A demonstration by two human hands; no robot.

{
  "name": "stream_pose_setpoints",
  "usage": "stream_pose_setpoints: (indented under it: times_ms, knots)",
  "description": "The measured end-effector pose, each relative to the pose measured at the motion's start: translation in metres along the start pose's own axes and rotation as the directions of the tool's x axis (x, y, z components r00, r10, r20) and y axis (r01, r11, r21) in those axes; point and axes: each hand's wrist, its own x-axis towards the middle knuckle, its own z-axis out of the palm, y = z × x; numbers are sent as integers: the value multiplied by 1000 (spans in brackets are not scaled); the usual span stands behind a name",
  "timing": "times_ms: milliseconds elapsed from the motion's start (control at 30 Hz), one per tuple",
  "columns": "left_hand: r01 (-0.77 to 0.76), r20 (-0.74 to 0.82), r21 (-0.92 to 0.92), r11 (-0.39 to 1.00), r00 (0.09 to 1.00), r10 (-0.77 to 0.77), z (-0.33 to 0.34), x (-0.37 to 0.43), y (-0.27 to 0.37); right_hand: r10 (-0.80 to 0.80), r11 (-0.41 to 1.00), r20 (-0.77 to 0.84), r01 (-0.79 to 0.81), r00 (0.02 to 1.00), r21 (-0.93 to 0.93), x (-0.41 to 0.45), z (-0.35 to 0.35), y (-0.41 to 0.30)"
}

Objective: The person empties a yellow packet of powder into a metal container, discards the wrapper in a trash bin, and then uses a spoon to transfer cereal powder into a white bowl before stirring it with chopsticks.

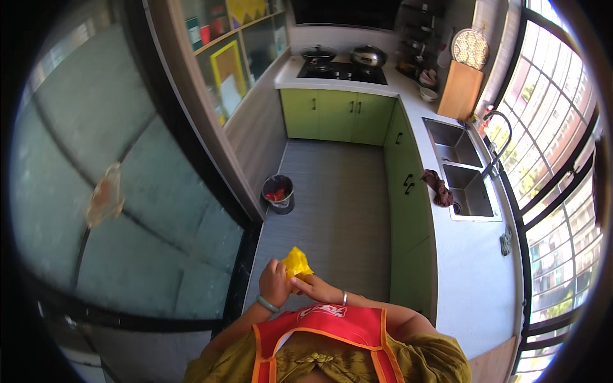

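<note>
In front of my red apron (321,323) with orange edging, my two hands meet around a crumpled yellow plastic bag (297,263). My left hand (275,282), with a green bangle at its wrist, grips the bag from the left. From the right, my right hand (313,288), a silver bangle at its wrist, holds the bag's lower part with thumb and fingers. Part of the bag is hidden by the fingers. Beyond the hands, a lined trash bin (278,194) with red items in it stands on the floor by the wall.
Green cabinets (335,115) line the far and right sides under a white counter (474,277). A double steel sink (467,191) has a brown cloth (437,188) at its edge. Two pans sit on the black stove (342,72). At left stands a frosted glass door (158,191).
</note>
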Motion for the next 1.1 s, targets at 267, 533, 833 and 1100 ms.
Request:
stream_pose_setpoints:
  times_ms: [267, 533, 833, 1100]
  knots:
    - [-31, 39, -54, 998, 999, 33, 23, 99, -49, 193, 928, 62, -203, 979, 313, 147, -68, -7]
    - [181, -2, -475, 861, 978, -206, 79, 270, -181, 275, 864, -187, -157, 943, 479, 307, -148, -16]
    - [693, 586, -605, 392, 721, -369, 153, 353, -326, 330, 919, -188, -269, 925, 288, 472, -195, 38]
    - [613, 370, -191, 766, 768, -522, 310, 429, -437, 391, 905, -524, -419, 757, 69, 632, -237, 194]
